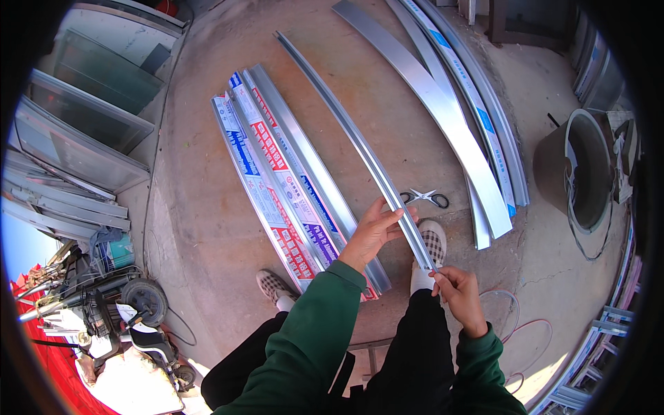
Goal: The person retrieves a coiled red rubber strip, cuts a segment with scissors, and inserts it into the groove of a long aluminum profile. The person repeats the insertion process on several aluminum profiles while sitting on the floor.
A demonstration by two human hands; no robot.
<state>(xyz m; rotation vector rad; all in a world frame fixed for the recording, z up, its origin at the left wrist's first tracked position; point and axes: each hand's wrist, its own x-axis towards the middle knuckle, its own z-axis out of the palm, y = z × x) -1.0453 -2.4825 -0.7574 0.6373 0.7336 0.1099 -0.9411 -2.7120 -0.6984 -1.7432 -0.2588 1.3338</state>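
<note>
A long, thin grooved aluminium profile (339,114) runs from the far middle of the floor toward my lap. My left hand (375,234) is closed around it a short way from its near end, thumb on top. At that near end, my right hand (458,294) pinches with thumb and forefinger; whether a small piece is also between those fingertips cannot be made out. Black-handled scissors (425,198) lie open on the ground just beyond my left hand. To the left of the profile lie several silver bars (297,138), some with red, white and blue printed film (266,200).
Flat and curved-looking metal strips (422,90) lie at the right, near a dark bucket (588,173). Framed glass panels (90,104) lean at the left. A wheeled machine (142,311) stands lower left. A thin hose (532,321) loops at the lower right.
</note>
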